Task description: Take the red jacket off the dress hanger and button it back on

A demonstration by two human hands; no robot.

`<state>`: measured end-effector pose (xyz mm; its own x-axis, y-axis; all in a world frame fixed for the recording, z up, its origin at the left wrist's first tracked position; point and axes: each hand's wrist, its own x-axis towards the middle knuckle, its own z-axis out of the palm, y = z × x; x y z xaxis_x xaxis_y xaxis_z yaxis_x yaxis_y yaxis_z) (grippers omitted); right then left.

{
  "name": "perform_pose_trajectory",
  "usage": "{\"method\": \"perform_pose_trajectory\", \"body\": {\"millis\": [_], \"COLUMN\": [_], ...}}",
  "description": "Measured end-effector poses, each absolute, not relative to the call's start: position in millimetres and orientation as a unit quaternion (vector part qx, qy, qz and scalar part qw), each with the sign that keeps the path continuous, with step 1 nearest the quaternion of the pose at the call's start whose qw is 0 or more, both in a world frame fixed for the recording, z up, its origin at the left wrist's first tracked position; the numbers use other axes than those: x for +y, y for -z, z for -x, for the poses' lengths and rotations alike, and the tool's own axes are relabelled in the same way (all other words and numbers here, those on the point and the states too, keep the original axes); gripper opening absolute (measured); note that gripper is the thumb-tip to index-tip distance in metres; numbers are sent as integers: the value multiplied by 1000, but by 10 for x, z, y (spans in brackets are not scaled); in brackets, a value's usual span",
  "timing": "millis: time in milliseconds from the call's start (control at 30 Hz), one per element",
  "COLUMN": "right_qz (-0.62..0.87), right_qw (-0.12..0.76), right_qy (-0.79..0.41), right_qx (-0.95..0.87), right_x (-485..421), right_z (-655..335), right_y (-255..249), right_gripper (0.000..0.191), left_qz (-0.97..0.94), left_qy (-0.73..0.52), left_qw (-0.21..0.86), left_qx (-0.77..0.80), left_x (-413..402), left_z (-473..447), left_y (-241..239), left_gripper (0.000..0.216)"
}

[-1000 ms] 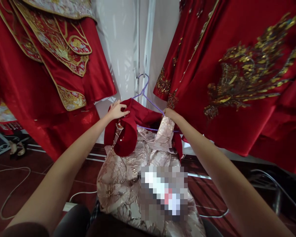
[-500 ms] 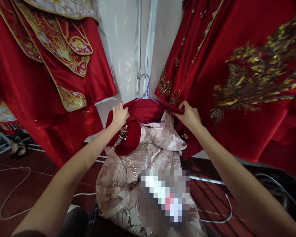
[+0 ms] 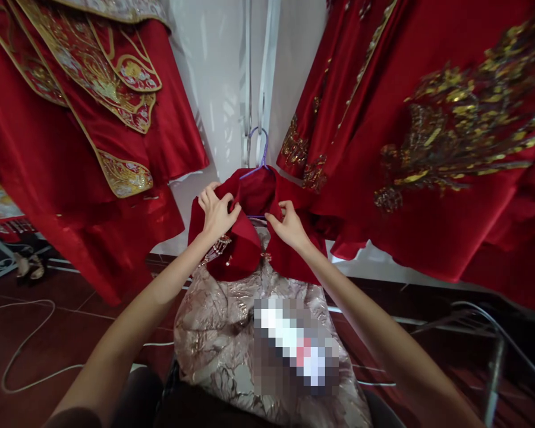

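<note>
A dark red capelet (image 3: 245, 246) with beaded tassel trim drapes over a purple hanger (image 3: 264, 142) and the top of a pale pink-gold brocade dress (image 3: 214, 339). My left hand (image 3: 218, 209) grips the capelet's edge on the left side of the neck opening. On the opposite side, my right hand (image 3: 288, 224) pinches the other front edge between thumb and fingers. Both front panels now lie over the dress's upper part. A beaded ornament (image 3: 218, 246) hangs below my left wrist. The dress spreads down toward my lap, where a blurred patch hides part of it.
Red embroidered garments hang on the left (image 3: 129, 119) and on the right (image 3: 428, 238), close to my hands. Behind the hanger stands a white wall with metal poles (image 3: 261, 71). A white cable (image 3: 13, 351) and shoes (image 3: 29, 266) lie on the dark red floor.
My right hand has drawn the capelet's right edge inward and down, covering the dress's right shoulder. My left hand has shifted slightly right toward the neck opening.
</note>
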<state>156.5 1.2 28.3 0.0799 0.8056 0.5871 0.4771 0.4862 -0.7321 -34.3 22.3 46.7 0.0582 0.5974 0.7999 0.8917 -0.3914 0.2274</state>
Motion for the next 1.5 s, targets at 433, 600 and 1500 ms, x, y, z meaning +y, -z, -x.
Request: {"method": "perform_pose_trajectory", "body": {"millis": [433, 600, 1500], "right_qz": [349, 299, 367], "right_qw": [555, 557, 610], "right_qy": [-278, -390, -224], "right_qx": [-702, -670, -666], "right_x": [-119, -173, -352], "right_z": [-1409, -1437, -1413], "right_y": [-155, -109, -198], "right_gripper": [18, 23, 37], "left_qz": [763, 649, 840], "left_qy": [513, 619, 409], "left_qw": [-159, -279, -28], "left_qx": [-360, -343, -356], "left_x": [-29, -54, -263], "left_z": [79, 82, 171], "left_y": [-69, -66, -553], "left_gripper": [30, 19, 7]}}
